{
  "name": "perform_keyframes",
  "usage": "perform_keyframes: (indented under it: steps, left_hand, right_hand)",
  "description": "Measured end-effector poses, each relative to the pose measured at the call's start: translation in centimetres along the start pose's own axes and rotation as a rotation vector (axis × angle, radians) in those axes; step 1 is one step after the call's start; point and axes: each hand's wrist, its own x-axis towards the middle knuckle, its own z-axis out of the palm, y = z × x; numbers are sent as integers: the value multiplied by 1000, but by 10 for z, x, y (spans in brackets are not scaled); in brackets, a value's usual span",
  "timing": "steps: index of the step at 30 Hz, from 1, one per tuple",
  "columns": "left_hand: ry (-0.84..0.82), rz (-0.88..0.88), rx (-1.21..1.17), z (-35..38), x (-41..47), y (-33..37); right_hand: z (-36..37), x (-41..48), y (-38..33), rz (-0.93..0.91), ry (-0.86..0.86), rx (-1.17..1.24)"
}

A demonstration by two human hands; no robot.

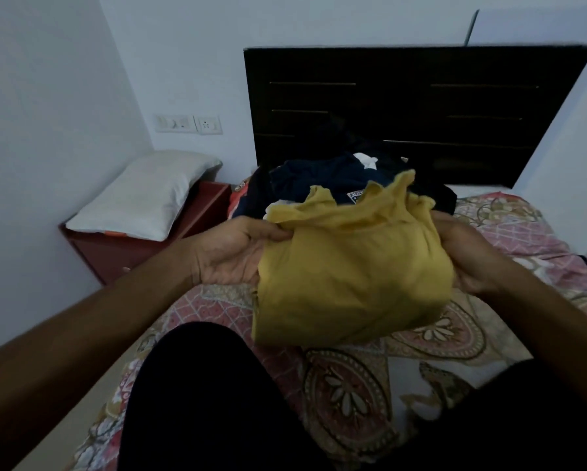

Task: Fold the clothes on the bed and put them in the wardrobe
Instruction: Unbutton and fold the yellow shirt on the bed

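Observation:
A yellow garment point(349, 266), folded into a thick bundle, is held above the patterned bedsheet point(360, 379). My left hand point(230, 253) grips its left edge with the thumb on top. My right hand point(468, 256) holds its right side, fingers partly hidden behind the cloth. Behind the bundle, near the dark headboard point(417, 110), lies a heap of dark blue, black and white clothes point(322, 181). No wardrobe is in view.
A red-brown bedside cabinet point(156, 239) with a white pillow point(146, 195) on top stands left of the bed, against the white wall. Wall switches point(188, 124) sit above it. My dark-clad knees point(210, 399) rest on the bed's near part.

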Motion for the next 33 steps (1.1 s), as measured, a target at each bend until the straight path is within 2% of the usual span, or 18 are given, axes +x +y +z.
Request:
perform_keyframes:
  steps: [4, 7, 9, 11, 15, 18, 20, 22, 24, 25, 27, 28, 30, 33]
  left_hand:
    - [414, -4, -18, -35, 43, 2]
    - [637, -36, -92, -60, 82, -18]
    - [788, -30, -56, -70, 102, -30]
    - [886, -39, -25, -82, 120, -40]
    - [965, -75, 124, -107, 142, -54]
    - [1012, -139, 514, -127, 150, -68]
    - [1126, -139, 802, -136, 153, -77]
    - [1230, 27, 971, -132, 152, -79]
    - [1167, 263, 1147, -116, 153, -73]
    - [1108, 349, 1229, -106, 154, -72]
    - [994, 477, 1317, -82, 156, -72]
    - [937, 506, 1346, -73, 159, -74]
    - [852, 436, 1421, -66, 170, -83]
    - [792, 137, 1345, -85, 190, -103]
  right_hand:
    - [-8, 78, 22, -15, 225, -141]
    - [-5, 140, 55, -15, 245, -335]
    - [-2, 171, 76, -50, 252, -492]
    - [-3, 198, 97, -75, 270, -614]
    - [-13, 231, 137, -150, 340, -868]
    - [-16, 236, 153, -205, 376, -951]
    - [-14, 234, 148, -265, 408, -990]
    - [-9, 224, 135, -379, 467, -1049]
    - [2, 203, 117, -575, 525, -1066]
    - [11, 189, 109, -677, 501, -1073]
    - [31, 156, 104, -798, 346, -1174]
    - [39, 142, 107, -794, 247, -1272]
    - [45, 122, 119, -683, 134, -1409]
    - [32, 117, 137, -500, 109, -1394]
